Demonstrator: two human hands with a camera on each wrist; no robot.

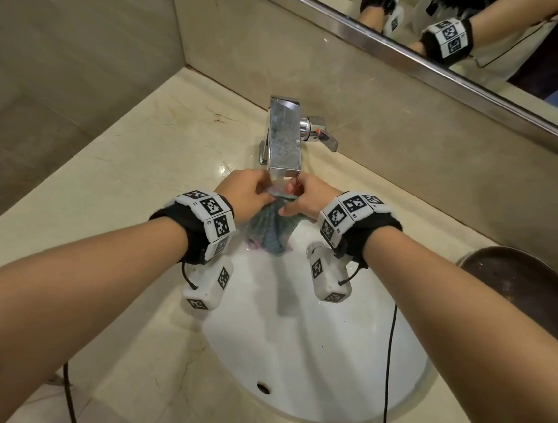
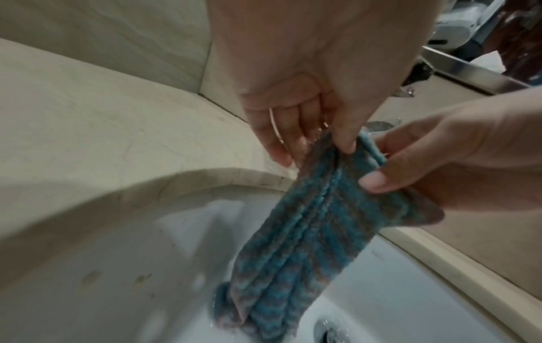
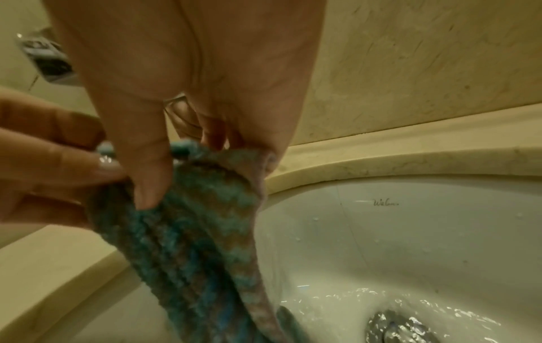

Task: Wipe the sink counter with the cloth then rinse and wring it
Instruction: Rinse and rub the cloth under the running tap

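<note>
A blue and grey striped cloth (image 1: 270, 227) hangs from both hands into the white sink basin (image 1: 324, 354), right under the chrome faucet (image 1: 283, 136). My left hand (image 1: 248, 191) pinches its top edge from the left, thumb in front (image 2: 319, 143). My right hand (image 1: 303, 196) pinches the same edge from the right (image 3: 182, 167). The cloth (image 2: 308, 232) is bunched into long folds, and its lower end touches the basin near the drain (image 2: 328, 331). Water runs from the spout onto the top of the cloth (image 3: 199, 232) and pools round the drain (image 3: 393, 329).
The beige marble counter (image 1: 136, 179) surrounds the basin, with walls at the left and back. The faucet handle (image 1: 323, 136) sticks out to the right of the spout. A dark round bowl (image 1: 520, 295) sits on the counter at the right. A mirror (image 1: 495, 44) hangs above.
</note>
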